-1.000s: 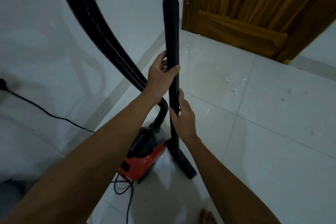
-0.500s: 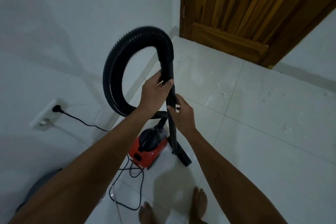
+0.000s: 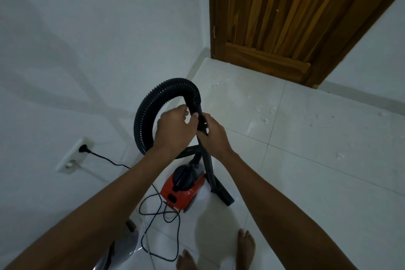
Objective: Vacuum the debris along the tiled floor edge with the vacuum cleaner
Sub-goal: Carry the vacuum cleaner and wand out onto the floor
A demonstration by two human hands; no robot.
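Note:
A small red and black vacuum cleaner sits on the white tiled floor. Its ribbed black hose loops up and over into a black wand that stands nearly upright, with the nozzle resting on the tiles. My left hand grips the wand's top where the hose joins it. My right hand grips the wand just below. White debris bits lie scattered on the tiles towards the door.
A wooden door closes the far corner. A wall socket on the left wall holds the plug, and the black cord lies in loops by the vacuum. My bare feet stand near. A grey object sits bottom left.
The view has pulled back and up, so the hose loop and wand look lower and smaller. Both hands have slid up the wand and now sit close together at its top.

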